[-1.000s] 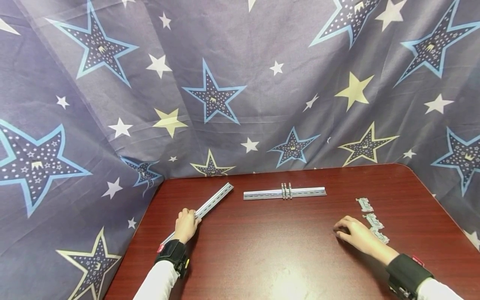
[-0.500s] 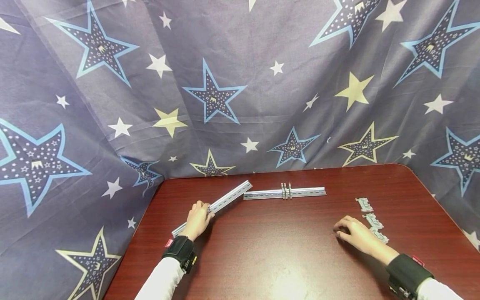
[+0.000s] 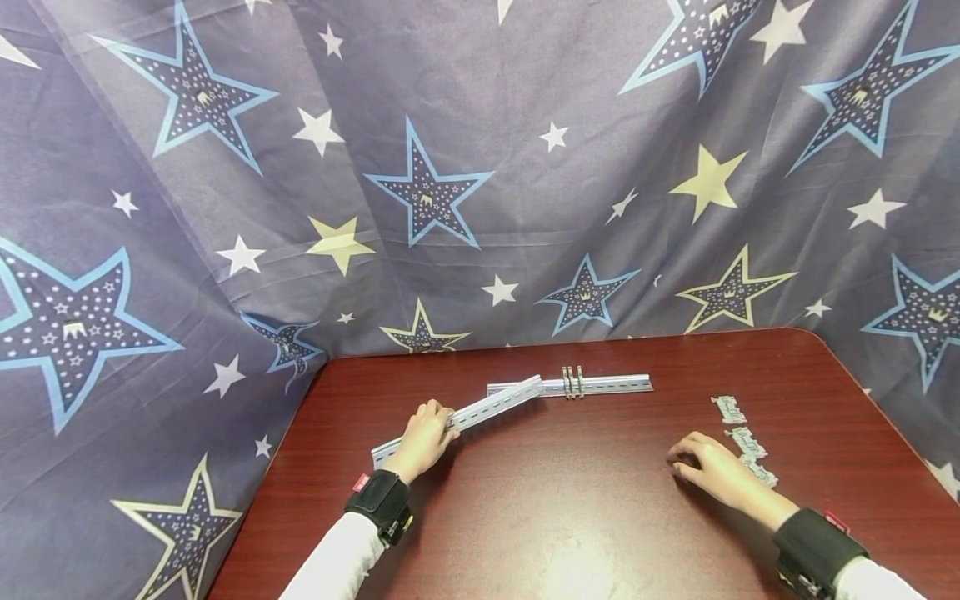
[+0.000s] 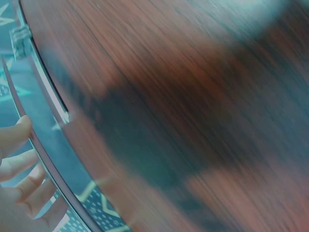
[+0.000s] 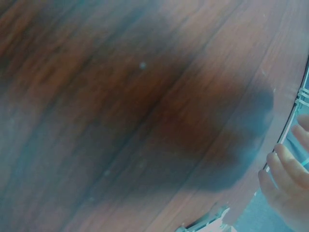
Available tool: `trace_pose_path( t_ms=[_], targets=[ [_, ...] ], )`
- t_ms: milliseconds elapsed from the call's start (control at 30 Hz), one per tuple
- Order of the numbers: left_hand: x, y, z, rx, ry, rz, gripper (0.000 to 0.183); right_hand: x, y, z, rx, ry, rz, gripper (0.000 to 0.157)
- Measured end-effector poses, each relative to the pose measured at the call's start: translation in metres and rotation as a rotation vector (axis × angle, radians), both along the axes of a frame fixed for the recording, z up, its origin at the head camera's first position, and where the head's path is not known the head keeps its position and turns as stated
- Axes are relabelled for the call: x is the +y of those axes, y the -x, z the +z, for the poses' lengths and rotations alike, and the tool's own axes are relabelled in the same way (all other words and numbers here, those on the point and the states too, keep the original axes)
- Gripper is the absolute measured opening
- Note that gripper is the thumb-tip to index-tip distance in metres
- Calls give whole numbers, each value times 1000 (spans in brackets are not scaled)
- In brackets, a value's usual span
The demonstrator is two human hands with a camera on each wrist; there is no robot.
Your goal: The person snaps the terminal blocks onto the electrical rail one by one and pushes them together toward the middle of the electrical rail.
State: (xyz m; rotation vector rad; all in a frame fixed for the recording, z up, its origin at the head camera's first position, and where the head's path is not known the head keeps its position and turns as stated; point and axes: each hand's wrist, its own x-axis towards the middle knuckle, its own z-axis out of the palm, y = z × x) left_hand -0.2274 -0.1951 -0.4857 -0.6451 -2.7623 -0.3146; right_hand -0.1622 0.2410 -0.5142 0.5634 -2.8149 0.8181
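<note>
My left hand (image 3: 425,437) grips a slotted metal DIN rail (image 3: 497,405) near its middle, the rail slanting up to the right. Its far end overlaps a second DIN rail (image 3: 618,384) in the head view. On that second rail sit a few narrow upright pieces (image 3: 573,382), side by side. In the left wrist view, thumb and fingers (image 4: 34,181) lie on either side of the held rail (image 4: 48,162), apart from the other rail (image 4: 50,89). My right hand (image 3: 712,471) is low over the table, fingers loosely bent, with nothing visible in it.
Several flat grey-green terminal blocks (image 3: 746,442) lie in a row just right of the right hand. The reddish-brown table (image 3: 525,500) has a rounded far right corner. A star-patterned cloth (image 3: 465,275) hangs behind its back edge.
My left hand has carried the gripped rail rightward and turned it flatter, so its far end now crosses in front of the second rail. The right hand stays in place.
</note>
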Motion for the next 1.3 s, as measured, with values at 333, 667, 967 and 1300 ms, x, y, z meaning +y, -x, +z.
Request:
trace_pose_path(
  t_ms=[333,667,967,1300],
  targets=[
    [31,-7,4,-7,30,-134,27,-1,0,1,-1,0,2,11],
    [61,-13,-2,-45,94,-203,28,-2,0,0,13,5,-1,11],
    [81,-14,-11,-47,158,-226,29,-3,1,1,-6,-1,-5,11],
    [94,-19,-19,-67,173,-244,30,-4,0,2,-2,-4,-10,11]
  ],
)
